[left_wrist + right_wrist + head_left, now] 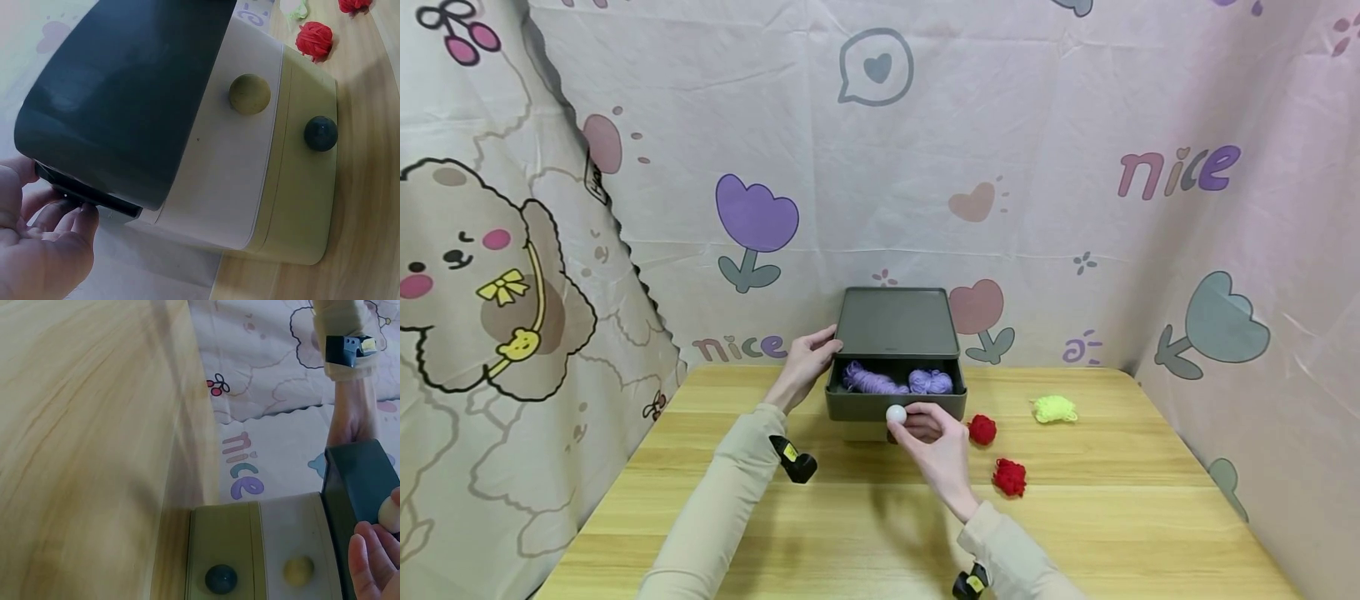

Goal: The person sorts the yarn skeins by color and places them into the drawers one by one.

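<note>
A small drawer cabinet (897, 321) with a dark grey-green top stands at the back of the table. Its dark top drawer (857, 408) is pulled out, with purple yarn bundles (874, 381) inside. My right hand (942, 448) pinches the white round knob (896, 414) on that drawer's front between thumb and fingers. At the cabinet's left side, my left hand (806, 365) grips the dark top section, its fingers curled at the edge in the left wrist view. Below sit a white drawer (212, 162) with a yellowish knob (249, 94) and a yellow-green drawer (300, 200) with a dark knob (320, 134).
Two red yarn balls (982, 429) lie on the wooden table (1120, 500) right of the cabinet. A neon yellow yarn bundle (1055, 408) lies farther right. A printed cloth (880, 167) hangs close behind the cabinet and along both sides.
</note>
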`<state>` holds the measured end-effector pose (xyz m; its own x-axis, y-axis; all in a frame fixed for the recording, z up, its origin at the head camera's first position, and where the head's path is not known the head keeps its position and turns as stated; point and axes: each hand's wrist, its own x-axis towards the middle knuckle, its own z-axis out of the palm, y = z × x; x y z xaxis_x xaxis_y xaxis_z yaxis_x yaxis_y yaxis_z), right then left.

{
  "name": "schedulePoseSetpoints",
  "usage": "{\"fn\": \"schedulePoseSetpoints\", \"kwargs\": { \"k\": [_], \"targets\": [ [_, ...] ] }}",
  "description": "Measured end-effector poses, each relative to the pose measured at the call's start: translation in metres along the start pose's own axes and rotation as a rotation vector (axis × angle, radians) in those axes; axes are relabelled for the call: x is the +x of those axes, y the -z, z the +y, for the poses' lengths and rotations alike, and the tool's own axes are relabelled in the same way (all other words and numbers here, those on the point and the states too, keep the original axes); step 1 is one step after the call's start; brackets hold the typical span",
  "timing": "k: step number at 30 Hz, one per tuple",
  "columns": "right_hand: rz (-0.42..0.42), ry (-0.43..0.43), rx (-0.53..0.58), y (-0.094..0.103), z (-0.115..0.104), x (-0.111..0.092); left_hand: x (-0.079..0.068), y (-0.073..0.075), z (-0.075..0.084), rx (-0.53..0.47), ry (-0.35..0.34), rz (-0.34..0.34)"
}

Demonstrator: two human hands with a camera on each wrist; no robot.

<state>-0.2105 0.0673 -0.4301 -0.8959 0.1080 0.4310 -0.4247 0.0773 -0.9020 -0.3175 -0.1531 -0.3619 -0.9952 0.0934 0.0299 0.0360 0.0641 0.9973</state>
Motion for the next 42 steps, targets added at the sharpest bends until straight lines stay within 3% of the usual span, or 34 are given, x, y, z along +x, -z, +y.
{"fn": "schedulePoseSetpoints", "kwargs": {
  "k": [8,19,32,40,42],
  "targets": [
    [0.006,0.010,-0.025,-0.001,0.002,0.010,0.001,0.000,-0.001,-0.008,-0.004,0.005],
    [0.014,-0.062,-0.052,-0.005,0.001,0.022,0.000,0.000,-0.002,-0.016,-0.009,0.006],
    [0.001,-0.017,-0.009,-0.006,0.008,0.035,-0.001,0.002,-0.001,-0.024,-0.019,-0.006],
    [-0.002,-0.064,0.006,-0.009,0.009,0.042,0.000,0.001,0.000,-0.001,-0.011,-0.006],
    [-0.010,-0.080,0.012,-0.009,0.000,0.042,-0.001,0.001,0.000,-0.004,-0.013,-0.013]
  ]
}}
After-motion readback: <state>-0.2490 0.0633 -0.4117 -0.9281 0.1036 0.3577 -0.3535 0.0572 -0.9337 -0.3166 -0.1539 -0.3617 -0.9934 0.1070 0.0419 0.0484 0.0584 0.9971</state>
